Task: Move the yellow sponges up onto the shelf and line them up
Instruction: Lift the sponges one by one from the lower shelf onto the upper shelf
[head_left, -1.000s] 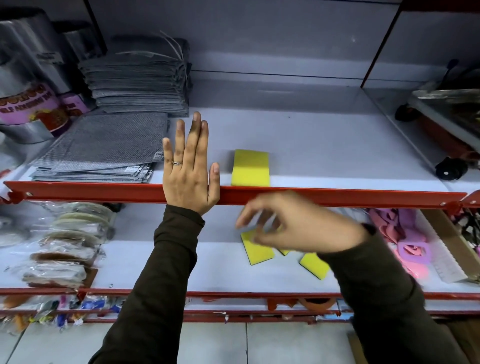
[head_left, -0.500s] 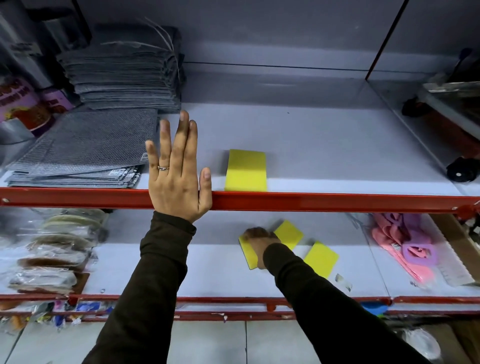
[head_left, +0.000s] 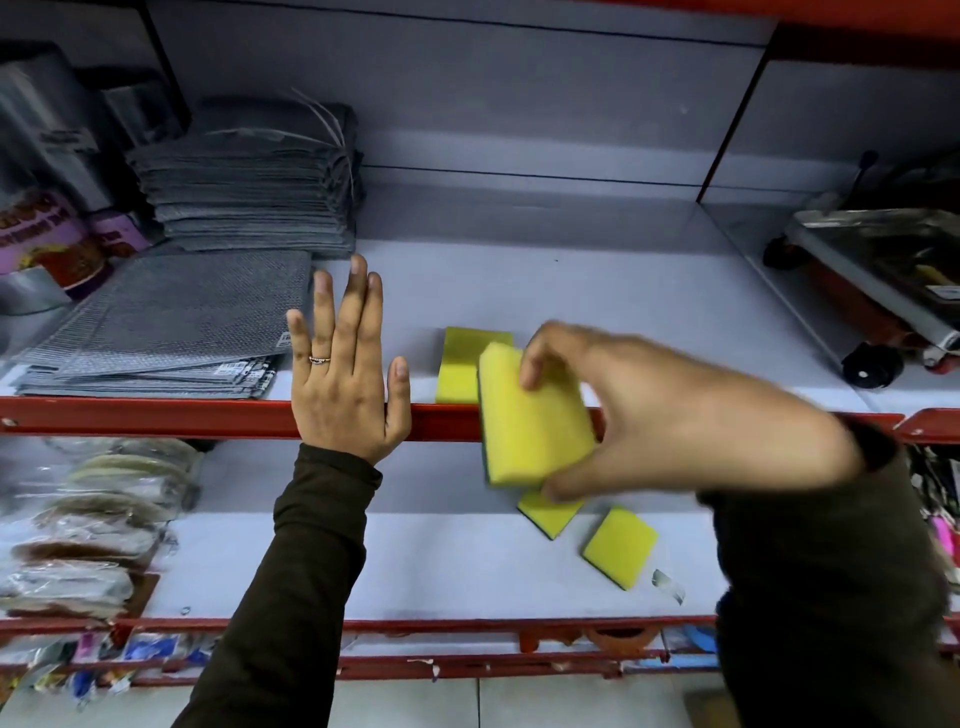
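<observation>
My right hand (head_left: 654, 410) grips a yellow sponge (head_left: 532, 415) with a dark green underside, held in the air in front of the red rail (head_left: 156, 415) of the upper shelf. Just behind it, one yellow sponge (head_left: 457, 366) lies flat on the upper shelf (head_left: 623, 312) near its front edge. Two more yellow sponges (head_left: 550, 512) (head_left: 621, 545) lie tilted on the lower shelf (head_left: 415, 561), under my right hand. My left hand (head_left: 345, 374) rests flat and open against the red rail, fingers pointing up, a ring on one finger.
Grey mesh mats (head_left: 176, 322) lie in stacks on the left of the upper shelf, with a taller grey pile (head_left: 249, 187) behind. A wheeled red and metal item (head_left: 878, 291) sits at the right. Bagged goods (head_left: 88, 519) fill the lower shelf's left end.
My right hand has picked one sponge off the lower shelf and lifted it up to the rail of the upper shelf. My left hand has stayed on the rail.
</observation>
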